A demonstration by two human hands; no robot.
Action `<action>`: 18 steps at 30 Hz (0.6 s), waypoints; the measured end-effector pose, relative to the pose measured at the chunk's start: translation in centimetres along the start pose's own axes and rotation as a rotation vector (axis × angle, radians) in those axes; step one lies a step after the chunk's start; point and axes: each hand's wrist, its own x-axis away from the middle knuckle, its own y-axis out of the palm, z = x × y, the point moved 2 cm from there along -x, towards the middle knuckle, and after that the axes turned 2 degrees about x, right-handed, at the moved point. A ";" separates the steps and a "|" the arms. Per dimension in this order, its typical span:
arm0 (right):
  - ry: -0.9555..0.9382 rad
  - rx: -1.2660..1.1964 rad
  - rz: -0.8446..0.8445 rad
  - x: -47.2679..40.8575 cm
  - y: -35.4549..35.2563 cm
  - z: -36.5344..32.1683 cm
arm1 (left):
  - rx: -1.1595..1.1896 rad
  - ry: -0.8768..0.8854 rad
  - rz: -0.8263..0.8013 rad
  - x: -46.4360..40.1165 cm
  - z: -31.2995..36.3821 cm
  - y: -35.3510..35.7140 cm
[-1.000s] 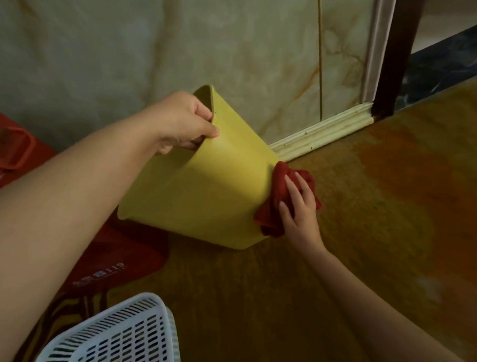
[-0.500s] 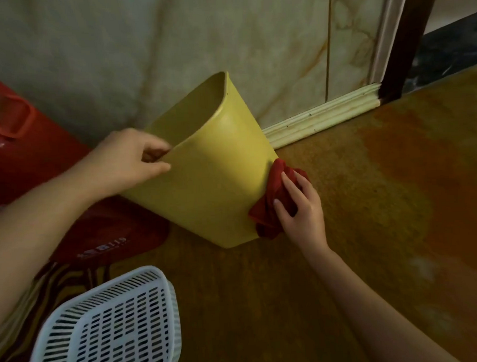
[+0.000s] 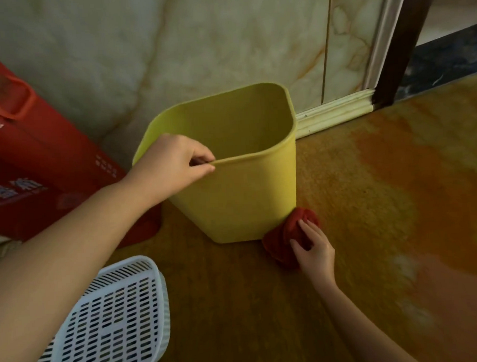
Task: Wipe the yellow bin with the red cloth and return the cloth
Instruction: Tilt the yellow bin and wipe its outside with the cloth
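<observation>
The yellow bin stands upright on the brown floor, its open mouth facing up and nothing visible inside. My left hand pinches its near rim between thumb and fingers. The crumpled red cloth lies on the floor at the bin's lower right corner, touching the base. My right hand grips the cloth from the right, fingers pressed into its folds.
A red gift bag with a handle leans against the marble wall at left. A white slotted basket sits at the lower left. A pale skirting board and a dark door frame lie behind the bin.
The bin has swung from tilted on its side to standing upright. My left hand shifted along the rim to its near edge. The cloth and my right hand dropped to the floor at the base.
</observation>
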 end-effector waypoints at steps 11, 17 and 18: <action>0.034 -0.120 -0.111 3.9 1.3 -2.7 | -0.039 -0.023 0.105 1.7 1.4 1.5; -0.027 -0.090 -0.189 5.2 1.6 -4.2 | -0.073 -0.046 0.126 1.8 2.3 2.1; -0.033 -0.091 -0.200 5.5 1.6 -4.4 | -0.059 -0.050 0.113 2.1 2.2 2.2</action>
